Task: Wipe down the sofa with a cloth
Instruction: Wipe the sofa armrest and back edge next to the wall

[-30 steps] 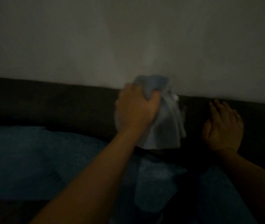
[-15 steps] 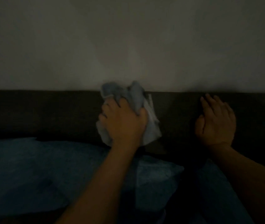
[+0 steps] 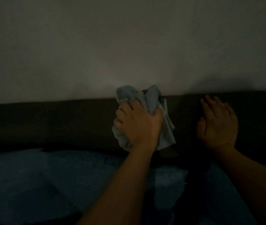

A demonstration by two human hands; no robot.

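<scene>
The room is dim. A dark sofa backrest (image 3: 56, 124) runs across the view below a pale wall. My left hand (image 3: 138, 124) is shut on a bunched light blue-grey cloth (image 3: 147, 98) with a striped white edge, pressed against the backrest near its top edge. The cloth sticks out above and below my fist. My right hand (image 3: 218, 124) lies flat and open on the backrest to the right, fingers apart and pointing up, holding nothing.
Blue cushions or a blue cover (image 3: 47, 179) lie on the seat below the backrest, under both forearms. The plain pale wall (image 3: 129, 46) rises right behind the sofa's top edge.
My left hand with the cloth slid left along the backrest, then came back slightly right and up. The view shifted, and my right hand stayed flat on the backrest.
</scene>
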